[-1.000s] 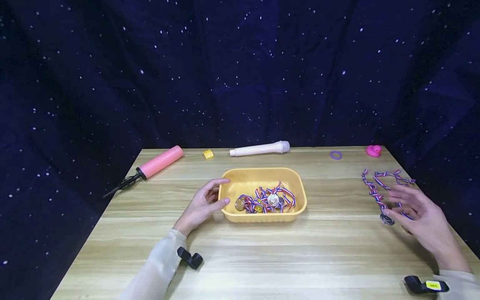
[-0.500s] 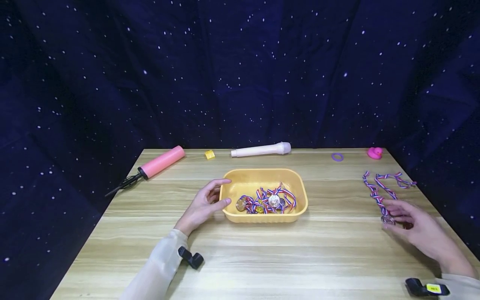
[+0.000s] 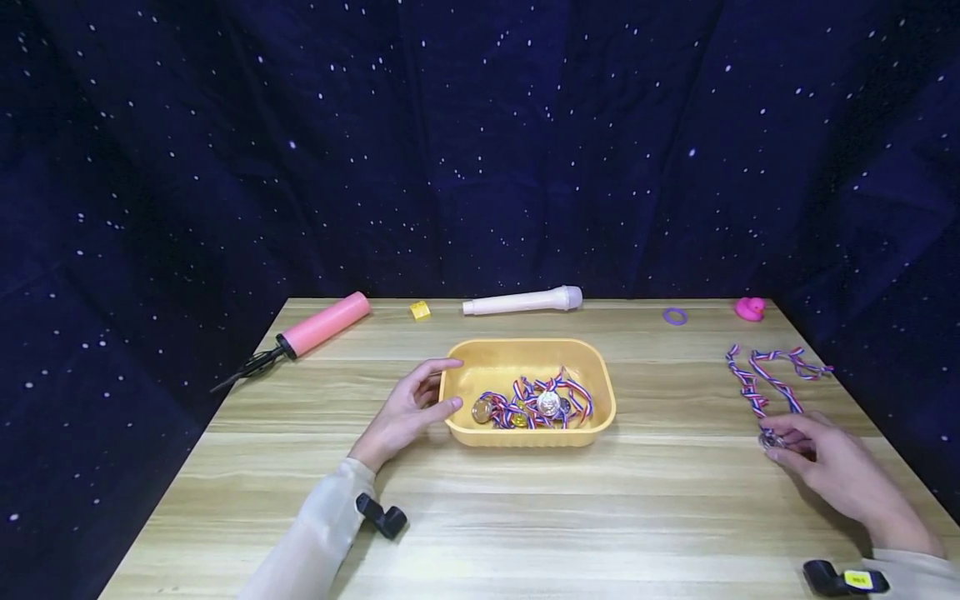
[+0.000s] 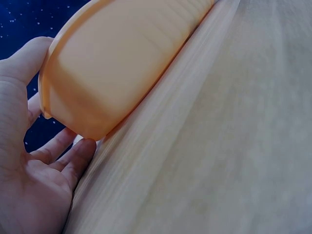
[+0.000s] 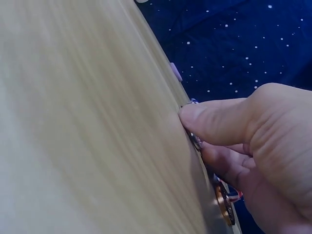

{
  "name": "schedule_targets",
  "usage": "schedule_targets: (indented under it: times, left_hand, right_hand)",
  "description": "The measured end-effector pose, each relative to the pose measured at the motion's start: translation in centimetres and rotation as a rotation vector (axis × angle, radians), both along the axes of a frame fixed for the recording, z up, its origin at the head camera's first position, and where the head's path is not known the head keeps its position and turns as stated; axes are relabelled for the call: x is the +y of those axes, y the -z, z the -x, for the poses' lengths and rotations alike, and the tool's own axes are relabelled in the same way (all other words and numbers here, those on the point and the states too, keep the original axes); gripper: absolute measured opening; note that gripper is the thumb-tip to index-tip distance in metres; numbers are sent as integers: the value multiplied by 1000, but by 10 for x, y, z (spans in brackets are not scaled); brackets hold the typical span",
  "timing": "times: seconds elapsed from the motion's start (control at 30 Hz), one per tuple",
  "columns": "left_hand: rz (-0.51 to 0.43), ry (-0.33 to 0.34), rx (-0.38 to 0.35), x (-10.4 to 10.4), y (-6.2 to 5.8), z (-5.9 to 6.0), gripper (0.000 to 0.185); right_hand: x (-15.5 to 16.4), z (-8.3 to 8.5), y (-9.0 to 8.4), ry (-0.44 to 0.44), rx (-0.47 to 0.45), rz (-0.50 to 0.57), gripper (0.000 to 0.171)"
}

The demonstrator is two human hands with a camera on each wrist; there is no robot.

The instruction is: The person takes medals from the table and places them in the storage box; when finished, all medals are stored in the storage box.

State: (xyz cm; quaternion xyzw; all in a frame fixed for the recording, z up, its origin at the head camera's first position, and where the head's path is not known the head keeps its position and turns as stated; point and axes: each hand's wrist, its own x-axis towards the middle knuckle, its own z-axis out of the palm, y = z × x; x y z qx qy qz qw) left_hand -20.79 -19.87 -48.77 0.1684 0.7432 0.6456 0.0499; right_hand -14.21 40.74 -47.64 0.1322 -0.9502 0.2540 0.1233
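A yellow plastic basin [image 3: 525, 437] stands mid-table, holding several medals [image 3: 548, 404] tangled in red, white and blue ribbons. My left hand [image 3: 405, 412] holds the basin's left end; in the left wrist view the thumb lies on its rim and the fingers touch low on its wall. On the right, my right hand [image 3: 840, 471] pinches a silver-coloured medal [image 3: 771, 440] at table level between thumb and fingers, its ribbon [image 3: 746, 379] stretching away behind. Beside it lies a second ribbon [image 3: 776, 383]. The right wrist view shows a bronze-coloured medal [image 5: 224, 202] under that hand, hidden from the head view.
Along the far edge lie a pink hand pump [image 3: 322, 325] with a black end, a small yellow block [image 3: 420, 310], a pale toy microphone [image 3: 521, 302], a purple ring [image 3: 674, 316] and a pink rubber duck [image 3: 750, 309]. A dark starry curtain [image 3: 480, 150] hangs behind the table.
My right hand has come down, its spread fingers closing around the silver-coloured medal. The left hand and the basin stay in place.
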Motion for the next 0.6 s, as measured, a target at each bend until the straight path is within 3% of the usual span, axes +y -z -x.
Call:
schedule_targets:
  times: [0.4,0.6]
  left_hand:
    - [2,4,1,-1,1,-1,60]
    - [-12,6,15,0,2,0,59]
  right_hand:
    - [-10,-3,-4,24,-86,17,40]
    - [-13,-1,-2,40,-16,67,39]
